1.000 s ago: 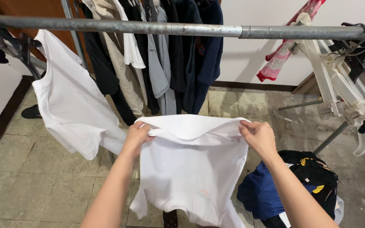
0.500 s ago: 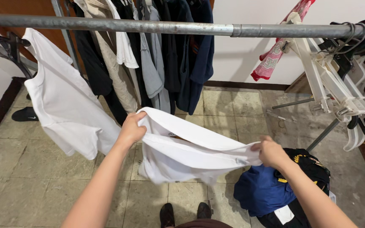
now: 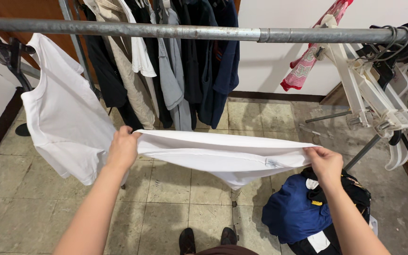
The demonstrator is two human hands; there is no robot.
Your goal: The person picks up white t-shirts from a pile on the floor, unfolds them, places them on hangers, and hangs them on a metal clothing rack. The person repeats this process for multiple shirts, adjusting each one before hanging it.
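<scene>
The white T-shirt [image 3: 223,158] is stretched flat between both hands, its long axis running left to right, nearly level, below the metal rail [image 3: 204,32] and above the tiled floor [image 3: 175,208]. The left hand [image 3: 123,148] grips its left end, fingers pinching the cloth; the right hand [image 3: 326,163] pinches the right end. Both arms reach forward, spread wide. A pile of dark clothes [image 3: 308,212] lies under the right hand.

A grey metal rail [image 3: 166,31] runs across the top, with a white shirt [image 3: 62,118] hanging at the left and dark and grey garments [image 3: 185,61] behind it. White and black hangers [image 3: 383,89] crowd the right end, beside a pink cloth [image 3: 315,52]. A blue and black clothes pile [image 3: 308,212] lies on the tiled floor [image 3: 34,208] near right.
</scene>
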